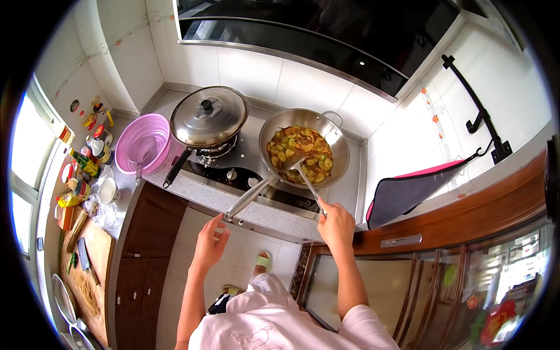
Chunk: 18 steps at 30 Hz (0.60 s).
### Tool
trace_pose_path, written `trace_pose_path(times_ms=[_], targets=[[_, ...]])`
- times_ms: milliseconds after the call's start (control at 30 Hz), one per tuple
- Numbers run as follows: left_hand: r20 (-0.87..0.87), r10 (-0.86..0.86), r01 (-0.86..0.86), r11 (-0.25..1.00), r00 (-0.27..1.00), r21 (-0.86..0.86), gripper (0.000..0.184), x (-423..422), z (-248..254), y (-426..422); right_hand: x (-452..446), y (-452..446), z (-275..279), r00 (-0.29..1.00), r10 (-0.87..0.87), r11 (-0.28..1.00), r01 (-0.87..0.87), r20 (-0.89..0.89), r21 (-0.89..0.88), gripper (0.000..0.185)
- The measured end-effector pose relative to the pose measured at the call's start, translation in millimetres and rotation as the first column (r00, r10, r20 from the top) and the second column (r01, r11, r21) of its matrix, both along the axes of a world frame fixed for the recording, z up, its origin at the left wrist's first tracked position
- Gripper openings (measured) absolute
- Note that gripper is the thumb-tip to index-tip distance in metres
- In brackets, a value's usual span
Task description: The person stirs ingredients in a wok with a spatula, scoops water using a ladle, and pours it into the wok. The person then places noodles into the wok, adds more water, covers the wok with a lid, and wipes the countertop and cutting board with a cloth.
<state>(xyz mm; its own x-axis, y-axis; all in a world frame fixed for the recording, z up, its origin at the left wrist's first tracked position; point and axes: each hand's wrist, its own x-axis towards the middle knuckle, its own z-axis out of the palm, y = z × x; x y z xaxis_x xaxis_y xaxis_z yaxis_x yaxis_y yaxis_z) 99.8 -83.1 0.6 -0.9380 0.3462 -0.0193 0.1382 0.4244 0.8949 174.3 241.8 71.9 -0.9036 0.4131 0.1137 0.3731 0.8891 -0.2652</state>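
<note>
Ahead lies the wok (339,153), its handle (251,197) slanting back toward the empty, slack left hand (211,242), while the right hand (337,226) grips the spatula (309,185) angled forward-left into the food (300,143).

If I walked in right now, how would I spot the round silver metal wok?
Find the black-fronted stove beneath the glossy black range hood. On its right side sits the round silver metal wok. Unlike the black-handled lidded pan beside it, it is open, showing chunky golden-brown food and a long-handled spatula in the person's right hand.
</note>
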Motion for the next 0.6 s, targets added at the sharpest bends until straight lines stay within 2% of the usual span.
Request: trace_pose_path(times_ms=[200,433,600], targets=[[-0.081,-0.027,0.025,0.999,0.996,-0.022,0.052,-7.8,-4.0,12.9,-32.6,-7.8,-27.5,0.991,0.032,0.999,-0.035,-0.130,-0.025,0.045],[-0.064,-0.035,0.030,0.997,0.997,-0.073,0.050,-15.7,-2.7,20.7,-33.2,5.3,-37.4,0.991,-0.031,0.998,0.023,-0.131,-0.063,0.046],[-0.038,-0.025,0.021,0.995,0.999,-0.099,0.046,-19.5,-1.1,24.7,-51.0,6.5,-48.6,0.988,-0.011,0.993,-0.008,-0.151,-0.121,0.049]])
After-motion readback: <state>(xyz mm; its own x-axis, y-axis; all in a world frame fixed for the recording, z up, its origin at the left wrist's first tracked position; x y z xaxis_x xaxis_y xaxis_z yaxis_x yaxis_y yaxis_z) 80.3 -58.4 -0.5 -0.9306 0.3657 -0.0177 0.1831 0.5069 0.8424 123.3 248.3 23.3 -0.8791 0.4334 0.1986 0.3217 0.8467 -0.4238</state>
